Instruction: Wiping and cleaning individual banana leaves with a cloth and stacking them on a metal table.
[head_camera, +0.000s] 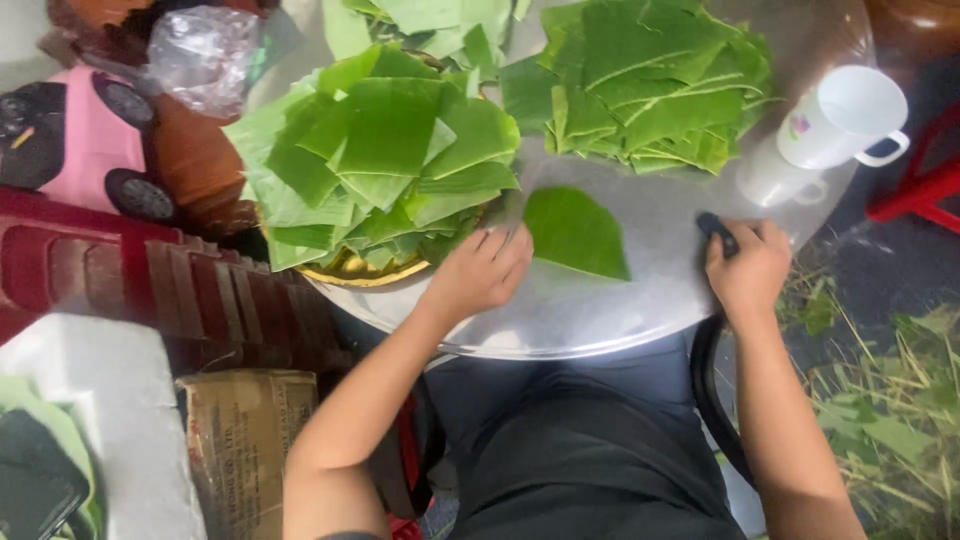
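Two leaf stacks (385, 160) flank the left hand (480, 272) flat on a leaf (575, 232); right hand (748, 268) grips a dark handle (716, 230).

Bare forearms, no sleeves in view — dark trousers, a dark top's edge

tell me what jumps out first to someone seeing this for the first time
The heaps of cut green banana leaves fill the far side of the shiny round metal tray, one stack at left and another leaf pile at right. Nearer, the left hand touches a single leaf piece, while the right hand grips a dark handle. A white mug stands at the right edge.
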